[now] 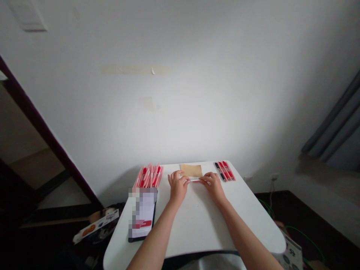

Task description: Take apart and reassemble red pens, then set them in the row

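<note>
Left hand [177, 185] and right hand [212, 184] pinch with fingertips over a white table [201, 228]. At 9 o'clock lies a screen [146, 213], partly pixelated, its print unreadable; at 11, heaped pens [149, 176]; at 1, a pen row [226, 171], lettering too small to read; at 12, a tan card [191, 170] and, nearer, the pinched pale stick [194, 180], ends hidden by fingers.

Pen pile [148, 176] on table [197, 225], far left, tablet [146, 213] before pile, card [191, 170] back centre, pen row [226, 172] right
</note>
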### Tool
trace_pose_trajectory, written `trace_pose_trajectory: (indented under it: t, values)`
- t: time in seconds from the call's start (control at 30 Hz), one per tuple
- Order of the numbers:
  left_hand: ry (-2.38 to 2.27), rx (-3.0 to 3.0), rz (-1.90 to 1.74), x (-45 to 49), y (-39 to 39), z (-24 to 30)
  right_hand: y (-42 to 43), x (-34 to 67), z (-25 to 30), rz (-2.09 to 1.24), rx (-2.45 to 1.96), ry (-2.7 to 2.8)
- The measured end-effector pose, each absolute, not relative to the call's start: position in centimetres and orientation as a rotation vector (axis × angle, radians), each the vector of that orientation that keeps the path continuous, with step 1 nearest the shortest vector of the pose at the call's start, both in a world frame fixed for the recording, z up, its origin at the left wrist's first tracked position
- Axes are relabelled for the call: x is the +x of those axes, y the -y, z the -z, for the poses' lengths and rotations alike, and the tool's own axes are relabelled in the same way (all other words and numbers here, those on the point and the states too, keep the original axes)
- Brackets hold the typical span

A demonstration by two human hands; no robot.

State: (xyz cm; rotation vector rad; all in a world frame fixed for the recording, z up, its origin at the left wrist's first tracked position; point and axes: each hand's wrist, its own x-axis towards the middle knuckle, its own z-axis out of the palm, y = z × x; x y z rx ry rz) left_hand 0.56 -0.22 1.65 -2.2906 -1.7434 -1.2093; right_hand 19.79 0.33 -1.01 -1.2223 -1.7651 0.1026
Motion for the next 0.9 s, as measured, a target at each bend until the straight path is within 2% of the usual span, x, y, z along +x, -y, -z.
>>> trace_pose_trajectory:
  t: [0.43, 0.9]
  values:
    - [1.709, -2.294, 1.287, 0.57, 0.05, -1.31, -0.13, 19.71, 0.68, -0.164, -1.236, 1.760]
    - [1.923, -2.111, 1.231, -0.07, 0.26, -1.90, -0.54, 20.11, 1.26, -0.178, -1.287, 1.647]
